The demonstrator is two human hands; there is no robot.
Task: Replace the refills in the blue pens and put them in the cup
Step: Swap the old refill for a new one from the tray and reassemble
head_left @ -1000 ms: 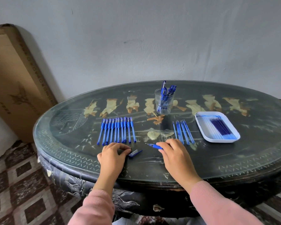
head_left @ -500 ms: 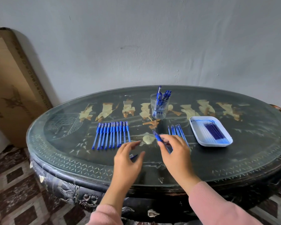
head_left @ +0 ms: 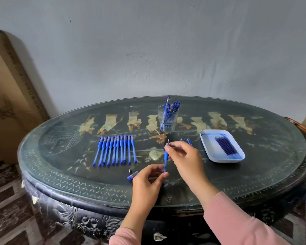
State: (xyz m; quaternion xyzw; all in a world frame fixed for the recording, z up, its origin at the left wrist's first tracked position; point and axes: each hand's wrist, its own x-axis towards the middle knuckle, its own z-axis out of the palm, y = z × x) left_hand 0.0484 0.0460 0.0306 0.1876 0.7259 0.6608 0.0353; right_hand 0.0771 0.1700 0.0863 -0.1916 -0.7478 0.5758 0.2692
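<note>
Fingers [head_left: 168,149] pinch pen [head_left: 165,157], end hidden (left hand [head_left: 148,181])

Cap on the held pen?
No, the pen shows a bare tip and a blue cap lies on the table beside the left hand.

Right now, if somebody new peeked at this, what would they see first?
Probably the left hand and right hand at the front, both pinching one blue pen above the table. Next, the neat row of blue pens lying on the left, then the clear cup of pens at the back and the white tray of refills on the right.
</note>
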